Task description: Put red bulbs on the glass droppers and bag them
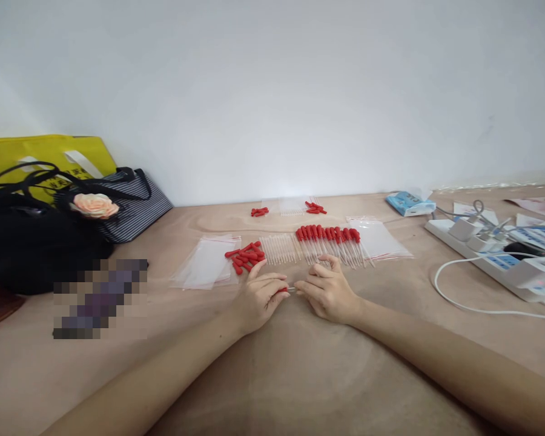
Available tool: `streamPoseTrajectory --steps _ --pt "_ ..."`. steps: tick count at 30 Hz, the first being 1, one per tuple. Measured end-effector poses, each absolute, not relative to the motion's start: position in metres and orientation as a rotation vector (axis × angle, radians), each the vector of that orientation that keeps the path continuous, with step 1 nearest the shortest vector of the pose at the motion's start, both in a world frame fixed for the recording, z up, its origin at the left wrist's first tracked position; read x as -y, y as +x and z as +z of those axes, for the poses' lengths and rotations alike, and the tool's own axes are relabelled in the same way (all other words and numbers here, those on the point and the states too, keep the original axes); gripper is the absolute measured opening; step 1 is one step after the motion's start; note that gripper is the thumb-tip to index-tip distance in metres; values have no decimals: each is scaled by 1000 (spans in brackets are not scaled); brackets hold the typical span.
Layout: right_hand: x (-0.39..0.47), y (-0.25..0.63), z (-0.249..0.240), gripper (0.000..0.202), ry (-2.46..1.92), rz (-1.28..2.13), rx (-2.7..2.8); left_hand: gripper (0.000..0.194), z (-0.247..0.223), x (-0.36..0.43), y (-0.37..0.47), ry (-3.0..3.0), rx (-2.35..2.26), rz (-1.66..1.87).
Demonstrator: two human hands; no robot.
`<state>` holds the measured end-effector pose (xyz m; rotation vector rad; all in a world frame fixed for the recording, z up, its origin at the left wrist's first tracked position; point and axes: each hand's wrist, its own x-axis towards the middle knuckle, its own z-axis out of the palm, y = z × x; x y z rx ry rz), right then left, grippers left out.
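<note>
My left hand is closed on a red rubber dropper bulb, mostly hidden by the fingers. My right hand pinches a thin clear dropper tube, whose end meets the bulb or lies right at it. Just beyond the left hand is a pile of loose red bulbs. A row of bare clear tubes lies beside that pile. Past my right hand, several droppers with red bulbs fitted lie side by side.
Clear zip bags lie at the left and right of the rows. More bulbs and tubes lie near the wall. A tissue pack and a power strip with cables are at right. Bags stand at left, near a blurred-out object.
</note>
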<state>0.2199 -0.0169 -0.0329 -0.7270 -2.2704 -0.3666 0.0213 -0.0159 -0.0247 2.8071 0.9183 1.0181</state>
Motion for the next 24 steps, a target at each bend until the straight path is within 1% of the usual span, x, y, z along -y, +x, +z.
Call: streamPoseTrajectory --steps 13,24 --pt "8 211 -36 24 -653 -239 2306 14 -27 13 21 2813 -904 992" --pt "13 223 -30 22 -776 -264 2342 9 -21 8 8 2749 -1017 908"
